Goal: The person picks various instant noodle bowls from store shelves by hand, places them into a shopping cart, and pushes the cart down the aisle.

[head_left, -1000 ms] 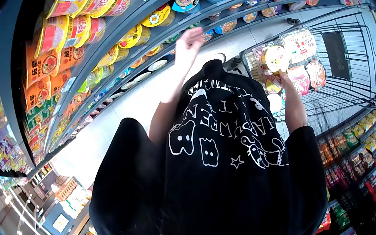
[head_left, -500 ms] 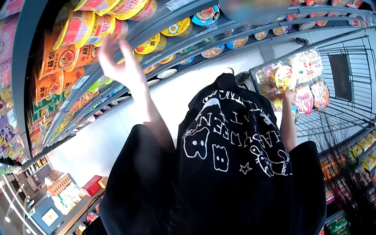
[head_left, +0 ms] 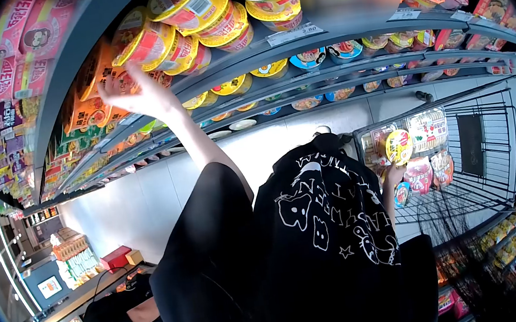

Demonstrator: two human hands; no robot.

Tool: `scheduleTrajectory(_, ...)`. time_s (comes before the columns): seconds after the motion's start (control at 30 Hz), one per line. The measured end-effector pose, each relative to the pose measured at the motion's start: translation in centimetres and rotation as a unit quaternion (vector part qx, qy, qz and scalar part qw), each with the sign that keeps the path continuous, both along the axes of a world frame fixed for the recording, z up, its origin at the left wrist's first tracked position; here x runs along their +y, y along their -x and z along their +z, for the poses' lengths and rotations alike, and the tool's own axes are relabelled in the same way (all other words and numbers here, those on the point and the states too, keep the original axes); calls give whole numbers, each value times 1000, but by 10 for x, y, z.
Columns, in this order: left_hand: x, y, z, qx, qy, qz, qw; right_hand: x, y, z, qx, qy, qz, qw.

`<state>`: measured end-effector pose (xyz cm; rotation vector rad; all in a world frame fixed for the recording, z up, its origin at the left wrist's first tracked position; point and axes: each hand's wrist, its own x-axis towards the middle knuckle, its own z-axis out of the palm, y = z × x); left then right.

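Note:
My left hand point(head_left: 141, 96) is raised at the shelf with its fingers spread and nothing in it. It is in front of orange noodle packs point(head_left: 88, 110), just below stacked yellow-rimmed instant noodle cups point(head_left: 146, 43); whether the fingertips touch any is unclear. Down at the right, my right hand point(head_left: 393, 175) grips an instant noodle cup point(head_left: 399, 147) with a yellow and white lid. That cup is over the end of a wire shopping cart point(head_left: 493, 188), above packaged food. A blue-lidded cup point(head_left: 403, 194) shows beside my right wrist.
Clear-boxed food point(head_left: 427, 129) and pink-and-white packs point(head_left: 419, 174) lie in the cart. Lower shelf tiers hold more cups point(head_left: 230, 85). Pink packs point(head_left: 8, 37) fill the shelf at far left. Another person point(head_left: 119, 313) in black is at the lower left.
My view has shifted, bringing more of the stacked cups into sight. My left hand has turned and stretched left toward the orange packs, fingers still apart. My right hand keeps the cup over the cart.

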<state>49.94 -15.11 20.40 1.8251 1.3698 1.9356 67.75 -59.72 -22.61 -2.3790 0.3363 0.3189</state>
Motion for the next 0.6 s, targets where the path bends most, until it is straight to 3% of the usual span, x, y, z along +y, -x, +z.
scheduleTrajectory(0.03, 2, 4, 3, -62, -14, 19, 998, 1, 0, 4, 3, -8, -13, 1000)
scheduleTrajectory(0.07, 8, 14, 3, 2, -62, 85, 994, 3, 2, 8, 1, -10, -12, 1000)
scheduleTrajectory(0.17, 25, 30, 8, 48, -38, 136, 989, 7, 8, 14, -28, -8, 0, 1000)
scheduleTrajectory(0.27, 41, 38, 7, 69, 18, 102, 992, 5, 13, -1, -13, -52, 4, 999)
scheduleTrajectory(0.6, 59, 41, -5, 68, -40, 108, 991, 1, 7, -22, 6, -22, 8, 1000)
